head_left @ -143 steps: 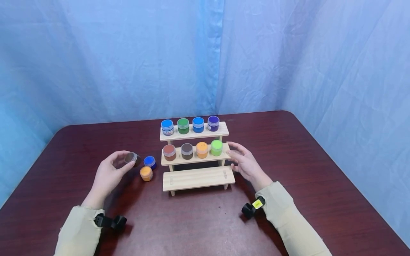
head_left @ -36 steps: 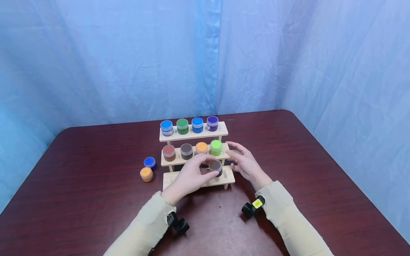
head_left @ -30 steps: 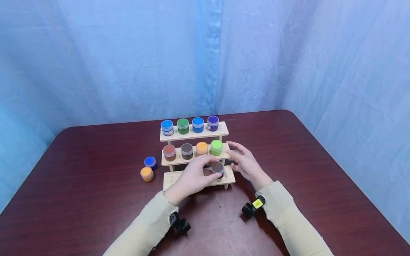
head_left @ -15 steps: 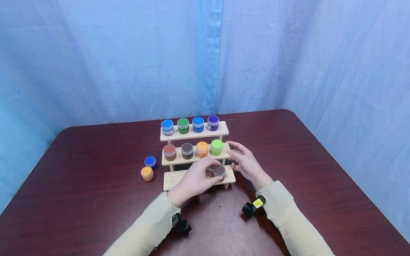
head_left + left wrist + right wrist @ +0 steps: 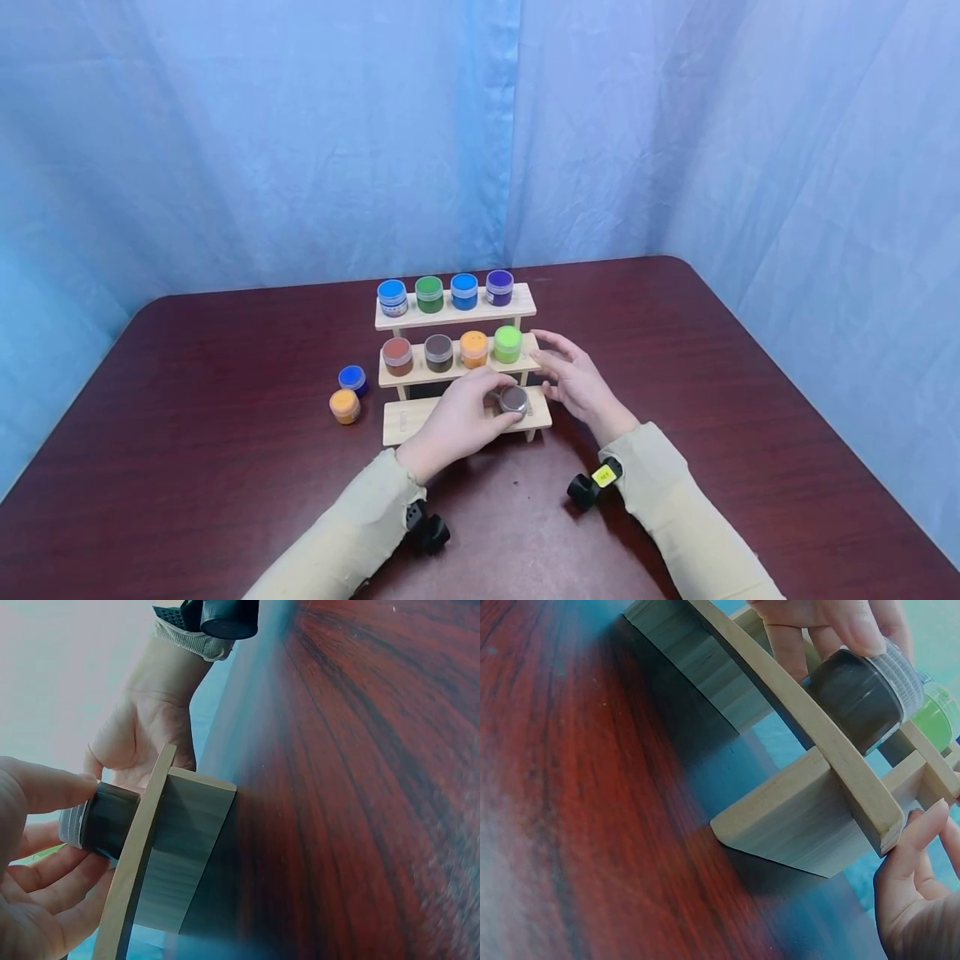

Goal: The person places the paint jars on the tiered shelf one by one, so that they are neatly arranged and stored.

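Observation:
My left hand (image 5: 465, 414) pinches a dark brown paint jar (image 5: 513, 400) between thumb and fingers. The jar is upright at the right end of the lowest step of a wooden three-step display rack (image 5: 405, 423). The left wrist view shows the jar's base (image 5: 112, 817) against the board. At the rack's right side, my right hand (image 5: 577, 383) holds the end of the middle step with thumb and fingers. In the right wrist view its fingers (image 5: 904, 874) lie close by the lowest board's end. Part of the lowest step is hidden behind the left hand.
The middle step carries red-brown (image 5: 397, 358), dark brown (image 5: 438, 354), orange (image 5: 474, 350) and light green (image 5: 507, 344) jars. Blue, green and purple jars (image 5: 499, 288) stand on the top step. Left of the rack are a blue jar (image 5: 352, 379) and an orange jar (image 5: 345, 407).
The left hand has carried the dark brown jar from the table's left side to the lowest step. Over the last second the jar came down onto the board. The right hand stays put.

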